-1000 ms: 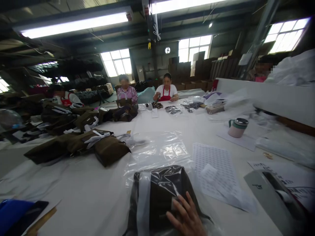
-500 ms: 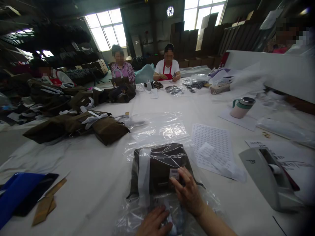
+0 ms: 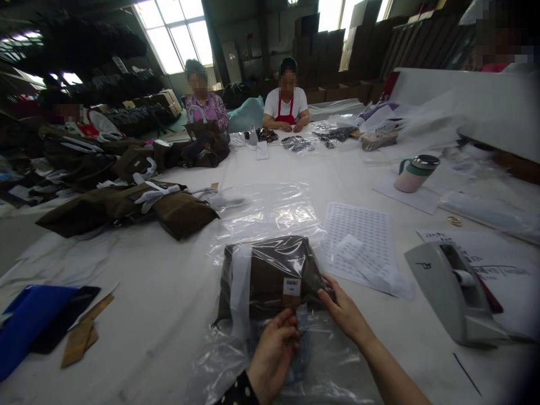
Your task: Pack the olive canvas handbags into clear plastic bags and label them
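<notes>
- Centrally, low in the frame, the left hand [image 3: 276,349] has its fingers curled over clear film, their tips just below a small barcode label [image 3: 291,286]; whether they pinch the film cannot be told.
- The right hand [image 3: 348,312], right of it, has its thumb and fingers at the right edge of the wrapped bag [image 3: 268,267]; how firmly they hold it is unclear.
- That bag, dark brown and softly boxy, lies at the lower centre inside a glossy, wrinkled plastic sleeve [image 3: 270,208], whose flat end spreads above it. A smooth pale strip [image 3: 241,287] runs down its left side.
- Right of the sleeve, a thin printed sheet [image 3: 358,225] lies under crumpled translucent strips [image 3: 363,261].
- At the lower right sits a smooth, grey tape dispenser [image 3: 447,304]; above it stands a pink-and-green mug [image 3: 415,175] with a shiny lid.
- On the left, slouching brown bags [image 3: 181,214] carry white wrapping; below them are a blue sheet-like item [image 3: 36,315] and flat cardboard pieces [image 3: 78,343].
- At the upper centre, two people sit across the white table [image 3: 143,298].
</notes>
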Available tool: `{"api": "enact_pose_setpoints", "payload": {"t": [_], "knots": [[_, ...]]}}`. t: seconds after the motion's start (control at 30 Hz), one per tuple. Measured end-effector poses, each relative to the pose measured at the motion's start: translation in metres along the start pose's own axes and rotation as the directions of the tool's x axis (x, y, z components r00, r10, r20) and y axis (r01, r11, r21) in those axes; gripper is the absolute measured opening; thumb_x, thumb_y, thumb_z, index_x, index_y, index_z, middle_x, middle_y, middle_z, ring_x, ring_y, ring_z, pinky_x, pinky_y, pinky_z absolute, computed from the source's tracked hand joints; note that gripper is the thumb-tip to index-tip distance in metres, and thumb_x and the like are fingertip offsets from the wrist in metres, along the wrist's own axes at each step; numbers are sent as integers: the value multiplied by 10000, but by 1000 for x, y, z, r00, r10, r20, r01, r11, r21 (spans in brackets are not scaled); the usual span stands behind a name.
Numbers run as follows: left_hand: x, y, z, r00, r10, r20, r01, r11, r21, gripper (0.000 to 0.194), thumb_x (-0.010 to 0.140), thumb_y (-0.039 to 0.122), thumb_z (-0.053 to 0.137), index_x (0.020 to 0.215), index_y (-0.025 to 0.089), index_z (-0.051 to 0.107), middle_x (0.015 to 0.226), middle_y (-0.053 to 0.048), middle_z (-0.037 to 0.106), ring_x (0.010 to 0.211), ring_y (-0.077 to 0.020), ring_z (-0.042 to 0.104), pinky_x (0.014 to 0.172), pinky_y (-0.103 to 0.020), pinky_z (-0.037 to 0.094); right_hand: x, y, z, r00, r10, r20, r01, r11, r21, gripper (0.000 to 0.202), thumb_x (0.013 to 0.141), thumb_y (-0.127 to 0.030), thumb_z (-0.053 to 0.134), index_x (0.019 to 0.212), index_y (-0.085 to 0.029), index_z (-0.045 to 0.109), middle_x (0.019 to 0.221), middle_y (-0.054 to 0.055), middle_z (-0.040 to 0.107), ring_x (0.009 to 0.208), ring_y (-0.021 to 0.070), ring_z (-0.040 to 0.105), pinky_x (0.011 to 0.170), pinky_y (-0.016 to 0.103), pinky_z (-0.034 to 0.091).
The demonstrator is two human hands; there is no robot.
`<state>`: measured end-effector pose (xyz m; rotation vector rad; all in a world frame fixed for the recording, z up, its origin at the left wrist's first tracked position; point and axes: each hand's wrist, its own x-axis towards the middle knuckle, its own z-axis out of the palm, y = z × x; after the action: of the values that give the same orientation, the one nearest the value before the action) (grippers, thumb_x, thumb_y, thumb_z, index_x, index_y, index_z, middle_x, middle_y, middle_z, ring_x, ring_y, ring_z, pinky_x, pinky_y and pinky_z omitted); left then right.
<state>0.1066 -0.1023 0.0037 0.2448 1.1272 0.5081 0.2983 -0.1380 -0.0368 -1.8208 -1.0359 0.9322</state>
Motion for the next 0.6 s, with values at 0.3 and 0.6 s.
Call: {"api": "enact_pose_setpoints", "payload": {"t": [0.3, 0.6], "knots": [[-12, 9, 29, 955, 79, 284, -19, 978, -208, 668, 654, 15, 615, 1249, 265, 445, 984, -23, 573, 675, -85, 559, 591, -213, 402, -8, 5, 6, 984, -178, 1, 177, 975, -134, 562, 864, -464, 460, 1341, -189, 347, 1315, 115, 471, 1234, 253, 420, 1041, 467, 338], [-26, 0, -14, 924, -85, 374, -78, 913, 401, 400, 599, 381, 790, 929, 198, 657, 815, -8, 611, 510, -57, 496, 540, -214, 356, -38, -1, -25, 822, -464, -330, 313, 852, -420, 442, 844, -312, 548, 1257, -227, 417, 1265, 118, 454, 1187, 289, 428, 961, 510, 420]]}}
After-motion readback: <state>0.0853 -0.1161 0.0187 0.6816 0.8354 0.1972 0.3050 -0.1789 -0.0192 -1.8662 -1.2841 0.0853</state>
